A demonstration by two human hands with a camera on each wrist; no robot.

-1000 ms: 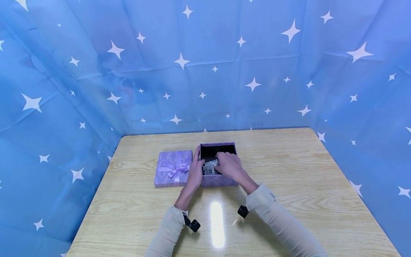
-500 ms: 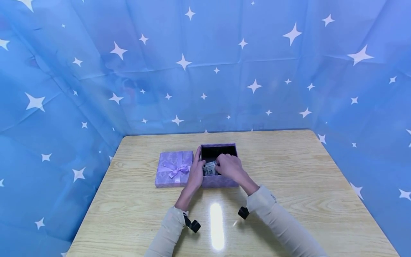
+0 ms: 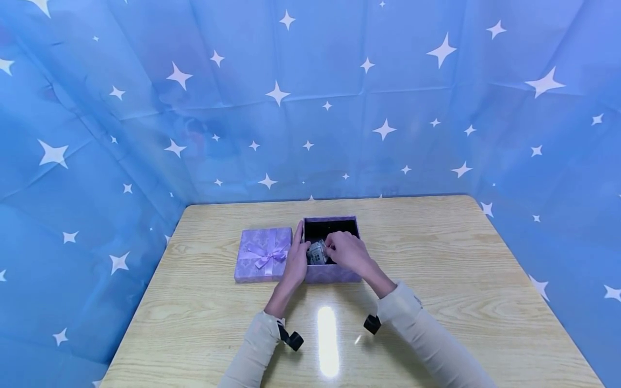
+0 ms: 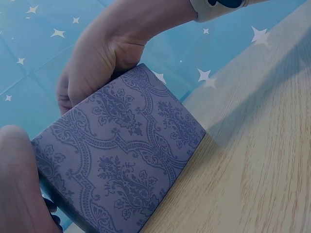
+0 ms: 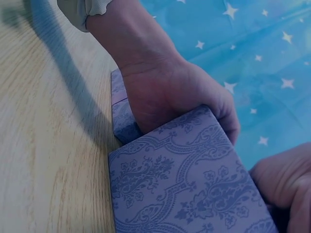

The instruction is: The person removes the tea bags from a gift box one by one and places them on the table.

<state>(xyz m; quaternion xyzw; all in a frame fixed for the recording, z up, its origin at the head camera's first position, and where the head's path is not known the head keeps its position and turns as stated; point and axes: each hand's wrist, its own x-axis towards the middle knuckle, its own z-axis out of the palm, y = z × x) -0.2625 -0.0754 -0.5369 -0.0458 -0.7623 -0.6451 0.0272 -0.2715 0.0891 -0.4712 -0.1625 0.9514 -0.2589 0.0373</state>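
Observation:
An uncovered purple gift box (image 3: pixel 332 274) with a dark inside stands on the table; its patterned front wall fills much of both wrist views. Along its left side lies my left hand (image 3: pixel 294 258), fingers outside and thumb over the rim, holding the wall. My right hand (image 3: pixel 346 250) reaches in over the box with bent fingers. It pinches the right edge of a small grey-and-white item (image 3: pixel 317 253) printed with a house-like window pattern, which sits tilted in the front left of the box. The right fingertips are partly hidden, and neither wrist view shows the item.
Left of the box lies its purple lid (image 3: pixel 249 240) with a ribbon bow (image 3: pixel 264 257), close beside the left hand. The wooden table (image 3: pixel 412 242) stretches around them. A blue star-printed cloth (image 3: pixel 330 124) hangs behind.
The small printed item has turned and tilted a little in the right hand's fingers. My right hand has shifted slightly left; the left hand keeps its place on the box.

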